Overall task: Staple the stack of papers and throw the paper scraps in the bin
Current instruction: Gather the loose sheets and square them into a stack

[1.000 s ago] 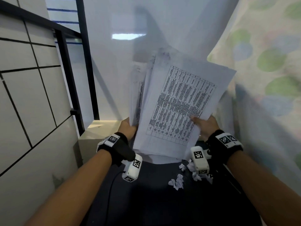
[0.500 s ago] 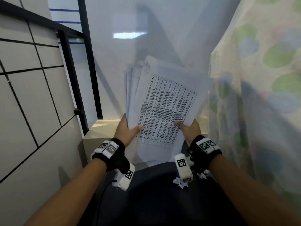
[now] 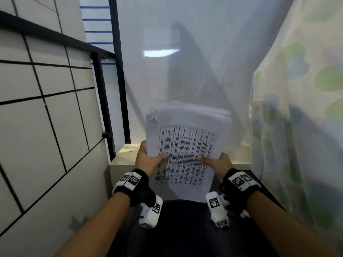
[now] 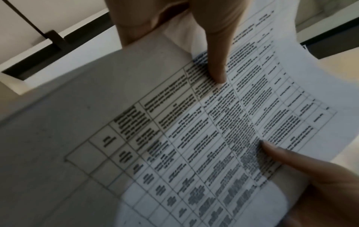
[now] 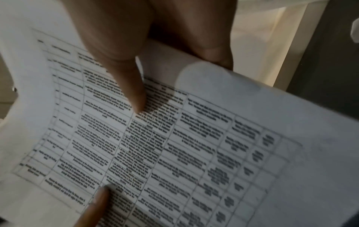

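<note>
I hold a stack of papers point(image 3: 187, 138) upright above the dark table point(image 3: 185, 230); its top sheet carries a printed table. My left hand point(image 3: 148, 159) grips the stack's left edge and my right hand point(image 3: 216, 161) grips its right edge. Both thumbs press on the front sheet. The left wrist view shows the printed sheet point(image 4: 194, 145) with my left thumb point(image 4: 217, 69) on it. The right wrist view shows the same sheet point(image 5: 174, 153) under my right thumb point(image 5: 134, 92). A white paper scrap point(image 3: 244, 214) peeks out by my right wrist. No stapler or bin is in view.
A tiled wall point(image 3: 46, 117) and a black metal frame point(image 3: 118, 71) stand close on the left. A flowered curtain point(image 3: 300, 127) hangs along the right. A beige ledge point(image 3: 128, 153) lies just beyond the table, with a pale glossy panel point(image 3: 176, 71) behind it.
The fanned, tilted sheets have come together into one squared stack. Both hands have drawn closer, and the stack sits lower and straighter than before.
</note>
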A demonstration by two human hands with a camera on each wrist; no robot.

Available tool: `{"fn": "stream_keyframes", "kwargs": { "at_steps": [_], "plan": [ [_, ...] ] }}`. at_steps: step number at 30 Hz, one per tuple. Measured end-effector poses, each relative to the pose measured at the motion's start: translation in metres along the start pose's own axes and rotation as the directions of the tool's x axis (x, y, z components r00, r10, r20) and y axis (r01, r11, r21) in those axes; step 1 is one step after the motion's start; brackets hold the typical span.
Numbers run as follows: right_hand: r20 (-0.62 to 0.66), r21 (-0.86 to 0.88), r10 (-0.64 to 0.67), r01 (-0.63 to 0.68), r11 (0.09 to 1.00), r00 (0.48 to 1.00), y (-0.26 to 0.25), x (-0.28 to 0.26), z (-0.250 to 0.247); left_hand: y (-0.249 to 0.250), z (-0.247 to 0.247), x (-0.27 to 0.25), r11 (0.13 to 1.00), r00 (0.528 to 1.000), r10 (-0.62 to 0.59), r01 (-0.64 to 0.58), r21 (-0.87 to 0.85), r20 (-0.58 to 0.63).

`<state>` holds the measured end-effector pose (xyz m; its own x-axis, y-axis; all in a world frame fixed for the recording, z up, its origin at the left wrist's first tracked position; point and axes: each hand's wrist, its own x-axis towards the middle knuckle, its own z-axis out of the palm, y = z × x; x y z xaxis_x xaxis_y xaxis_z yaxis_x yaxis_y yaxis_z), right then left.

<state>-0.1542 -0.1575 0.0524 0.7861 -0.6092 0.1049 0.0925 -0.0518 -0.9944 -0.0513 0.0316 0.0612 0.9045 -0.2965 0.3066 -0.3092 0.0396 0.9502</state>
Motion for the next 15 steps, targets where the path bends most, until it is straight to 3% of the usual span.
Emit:
{"fn": "stream_keyframes", "kwargs": {
  "at_steps": [6,12,15],
  "plan": [
    [-0.019,-0.238,-0.027,0.021,0.971,0.999,0.001,0.01,0.002,-0.001,-0.01,-0.002,0.997,0.997,0.011,-0.017,-0.079,-0.072],
    [-0.048,-0.177,-0.147,0.136,0.975,0.988,-0.019,0.008,0.018,0.021,-0.002,0.004,0.994,0.985,0.113,-0.112,0.013,-0.13],
    [-0.036,-0.138,-0.114,0.108,0.985,0.993,-0.014,-0.003,0.02,0.022,-0.004,-0.008,0.995,0.99,0.096,-0.095,0.018,-0.103]
  ]
}}
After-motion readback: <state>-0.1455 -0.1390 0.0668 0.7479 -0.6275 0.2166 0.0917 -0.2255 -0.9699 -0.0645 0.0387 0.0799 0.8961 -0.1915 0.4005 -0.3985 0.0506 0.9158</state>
